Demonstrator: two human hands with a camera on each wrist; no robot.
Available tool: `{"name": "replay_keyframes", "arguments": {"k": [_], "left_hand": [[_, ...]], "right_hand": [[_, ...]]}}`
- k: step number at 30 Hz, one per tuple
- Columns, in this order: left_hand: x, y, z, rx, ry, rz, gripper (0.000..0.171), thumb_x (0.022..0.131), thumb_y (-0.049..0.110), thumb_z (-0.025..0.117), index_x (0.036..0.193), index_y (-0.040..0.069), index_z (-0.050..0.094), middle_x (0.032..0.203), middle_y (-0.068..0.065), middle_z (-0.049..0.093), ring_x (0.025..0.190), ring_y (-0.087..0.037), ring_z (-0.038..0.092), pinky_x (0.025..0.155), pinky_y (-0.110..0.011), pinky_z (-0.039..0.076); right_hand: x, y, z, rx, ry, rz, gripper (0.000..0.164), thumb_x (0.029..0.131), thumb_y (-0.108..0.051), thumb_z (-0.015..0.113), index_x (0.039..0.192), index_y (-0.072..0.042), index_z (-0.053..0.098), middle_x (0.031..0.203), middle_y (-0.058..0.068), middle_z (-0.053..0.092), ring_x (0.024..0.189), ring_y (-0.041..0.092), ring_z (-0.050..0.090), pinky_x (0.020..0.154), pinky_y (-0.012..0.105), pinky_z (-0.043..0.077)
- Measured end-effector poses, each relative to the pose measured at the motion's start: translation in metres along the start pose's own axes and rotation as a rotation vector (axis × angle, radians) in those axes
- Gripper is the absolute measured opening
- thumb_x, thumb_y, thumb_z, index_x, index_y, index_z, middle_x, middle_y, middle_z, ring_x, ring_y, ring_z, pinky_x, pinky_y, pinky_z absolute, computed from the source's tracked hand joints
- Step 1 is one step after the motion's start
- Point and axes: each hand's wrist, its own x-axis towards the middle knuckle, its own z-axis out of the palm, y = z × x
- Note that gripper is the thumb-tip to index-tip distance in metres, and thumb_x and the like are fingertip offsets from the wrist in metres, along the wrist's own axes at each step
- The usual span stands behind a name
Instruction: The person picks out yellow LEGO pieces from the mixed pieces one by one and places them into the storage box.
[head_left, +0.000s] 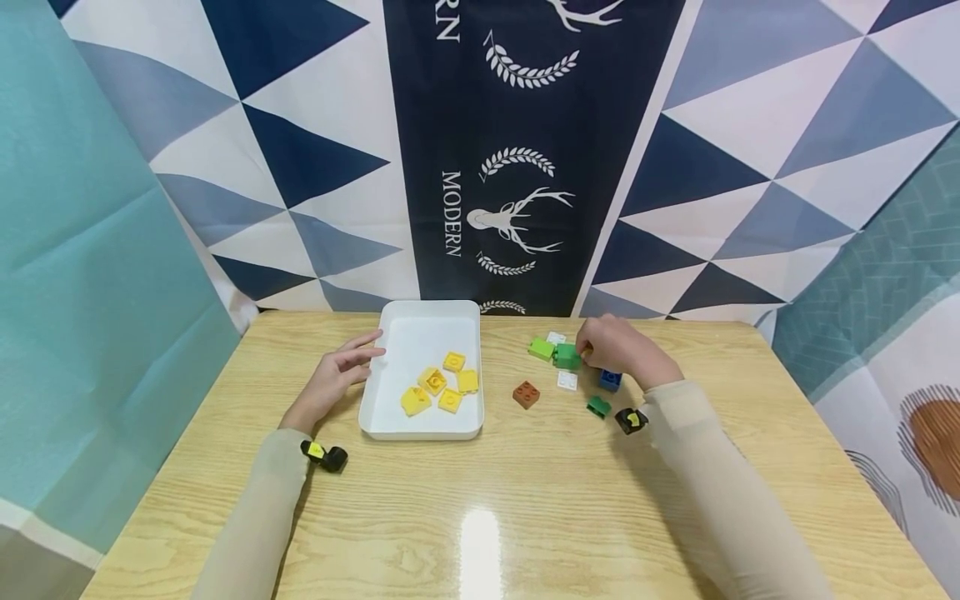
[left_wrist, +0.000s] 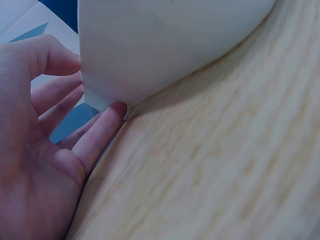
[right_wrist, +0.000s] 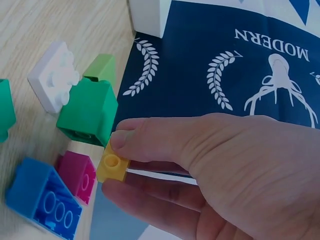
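Observation:
My right hand [head_left: 622, 348] is above the table's right side, pinching a small yellow brick [right_wrist: 112, 164] between thumb and fingers. Close by it are a green brick [right_wrist: 86, 111], a blue brick [right_wrist: 35, 190] and a pink brick [right_wrist: 77, 176]. My left hand [head_left: 332, 383] is at the left side of a white tray [head_left: 420, 329], its fingertips touching the tray's outer wall [left_wrist: 145, 50]. Several yellow bricks [head_left: 432, 381] lie loose inside the tray, towards its right and front.
Left of my right hand lie a light green brick [head_left: 541, 348] and two white bricks, the nearer one [head_left: 567, 381] flat. A brown brick [head_left: 526, 394] sits right of the tray, and a small dark green brick [head_left: 598, 407] lies nearer me. Patterned cloth [head_left: 480, 167] hangs behind the table.

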Motion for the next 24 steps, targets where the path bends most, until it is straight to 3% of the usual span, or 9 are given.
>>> {"name": "replay_keyframes", "arguments": {"k": [3, 6, 12, 18, 21, 24], "left_hand": [[0.000, 0.000, 0.000, -0.001, -0.005, -0.002, 0.040, 0.109, -0.004, 0.059, 0.149, -0.010, 0.066, 0.183, -0.021, 0.038, 0.174, -0.044, 0.027, 0.121, -0.002, 0.039], [0.001, 0.001, 0.000, 0.001, -0.005, -0.005, 0.041, 0.109, -0.003, 0.059, 0.149, -0.009, 0.067, 0.183, -0.021, 0.038, 0.174, -0.045, 0.028, 0.119, 0.000, 0.040], [0.001, -0.001, 0.000, 0.001, 0.001, -0.002, 0.041, 0.109, -0.005, 0.059, 0.148, -0.011, 0.066, 0.182, -0.023, 0.039, 0.174, -0.047, 0.027, 0.119, 0.000, 0.040], [0.000, 0.000, 0.001, -0.003, 0.003, -0.008, 0.040, 0.109, -0.004, 0.059, 0.148, -0.011, 0.067, 0.182, -0.022, 0.039, 0.174, -0.045, 0.028, 0.119, 0.000, 0.040], [0.000, -0.001, 0.001, -0.002, 0.003, -0.011, 0.040, 0.109, -0.004, 0.059, 0.149, -0.011, 0.066, 0.183, -0.022, 0.039, 0.174, -0.045, 0.028, 0.118, 0.000, 0.040], [0.000, -0.001, 0.000, -0.003, 0.003, -0.007, 0.040, 0.109, -0.005, 0.059, 0.148, -0.011, 0.067, 0.182, -0.022, 0.039, 0.174, -0.046, 0.027, 0.119, 0.000, 0.040]], "right_hand": [[0.000, 0.000, 0.003, 0.007, 0.018, -0.017, 0.042, 0.093, 0.013, 0.062, 0.064, -0.016, 0.050, 0.069, -0.003, 0.033, 0.063, 0.015, 0.032, 0.064, 0.029, 0.028], [0.003, -0.003, 0.003, 0.004, 0.024, -0.026, 0.038, 0.093, 0.013, 0.063, 0.066, -0.012, 0.058, 0.069, -0.002, 0.041, 0.063, 0.015, 0.035, 0.063, 0.029, 0.030], [0.010, -0.010, -0.002, -0.024, 0.040, -0.032, 0.020, 0.096, 0.009, 0.069, 0.091, -0.003, 0.084, 0.093, 0.009, 0.079, 0.072, 0.018, 0.056, 0.068, 0.029, 0.048], [0.014, -0.020, -0.010, -0.004, 0.075, -0.019, 0.018, 0.099, 0.007, 0.073, 0.109, 0.002, 0.087, 0.118, 0.023, 0.084, 0.090, 0.027, 0.074, 0.088, 0.043, 0.070], [0.019, -0.024, -0.012, 0.002, 0.090, -0.017, 0.022, 0.099, 0.006, 0.075, 0.118, 0.001, 0.087, 0.125, 0.023, 0.084, 0.105, 0.032, 0.080, 0.100, 0.050, 0.071], [0.023, -0.028, -0.013, 0.004, 0.086, -0.022, 0.023, 0.099, 0.005, 0.076, 0.119, 0.001, 0.086, 0.126, 0.023, 0.084, 0.105, 0.032, 0.078, 0.102, 0.051, 0.070]]}}
